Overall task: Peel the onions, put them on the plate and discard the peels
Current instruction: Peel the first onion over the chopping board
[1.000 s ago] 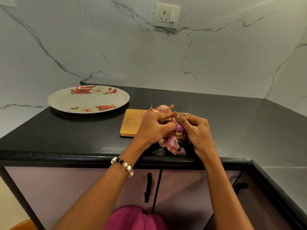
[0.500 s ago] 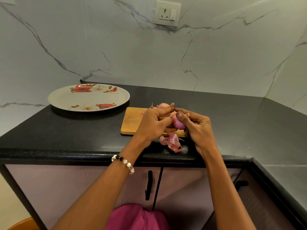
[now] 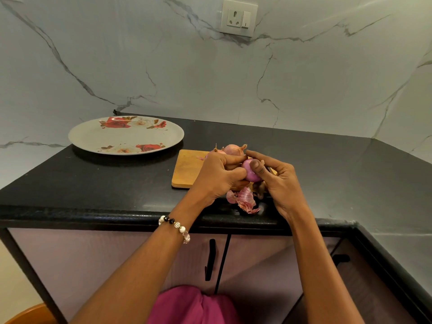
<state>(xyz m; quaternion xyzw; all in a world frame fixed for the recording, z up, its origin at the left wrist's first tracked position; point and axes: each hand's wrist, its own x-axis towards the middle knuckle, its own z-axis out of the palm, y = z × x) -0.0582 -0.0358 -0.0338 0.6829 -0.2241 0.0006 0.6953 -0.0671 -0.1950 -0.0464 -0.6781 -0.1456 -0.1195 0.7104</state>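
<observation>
Both hands hold one small purple onion [image 3: 250, 174] just above the front edge of a wooden cutting board [image 3: 187, 168]. My left hand [image 3: 218, 175] grips it from the left with curled fingers. My right hand [image 3: 275, 181] holds it from the right, thumb pressed on its top. An unpeeled pink onion [image 3: 233, 150] lies on the board behind the hands; another is mostly hidden by my left hand. Loose pink peels [image 3: 244, 199] lie on the counter below the hands. The floral plate [image 3: 93, 139] sits bare at the back left.
The black counter [image 3: 117, 181] runs to a marble wall behind and turns a corner on the right. A wall socket [image 3: 239, 17] is above. Cabinet doors with black handles [image 3: 211, 259] are below the counter edge.
The hands have barely shifted; the onion has turned slightly between them and my right thumb now presses higher on it. The peels on the counter lie as before.
</observation>
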